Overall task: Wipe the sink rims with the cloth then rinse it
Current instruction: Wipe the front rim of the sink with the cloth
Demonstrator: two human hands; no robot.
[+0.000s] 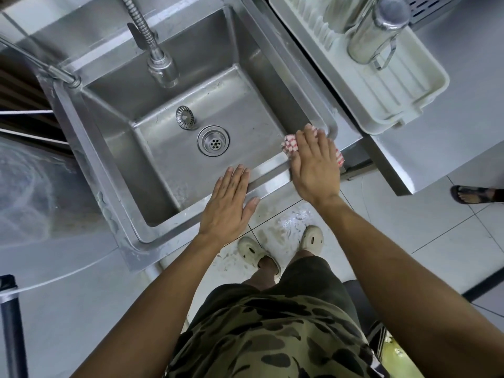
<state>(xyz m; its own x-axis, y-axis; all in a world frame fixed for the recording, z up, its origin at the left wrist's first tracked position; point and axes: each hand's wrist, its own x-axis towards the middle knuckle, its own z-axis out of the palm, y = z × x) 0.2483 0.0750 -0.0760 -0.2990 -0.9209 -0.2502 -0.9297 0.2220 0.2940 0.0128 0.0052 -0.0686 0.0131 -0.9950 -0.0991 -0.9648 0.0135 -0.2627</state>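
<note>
I see the stainless steel sink (pixel 174 148) first. My right hand (pixel 316 165) lies flat, fingers straight, pressing the red-checked cloth (pixel 289 145) onto the sink's near right rim corner. My left hand (pixel 229 203) rests flat, fingers straight, on the near rim.

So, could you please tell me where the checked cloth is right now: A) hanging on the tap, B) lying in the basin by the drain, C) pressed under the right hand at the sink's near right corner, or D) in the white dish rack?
C: the right hand lies flat on the red-and-white cloth at the sink rim corner.
</note>
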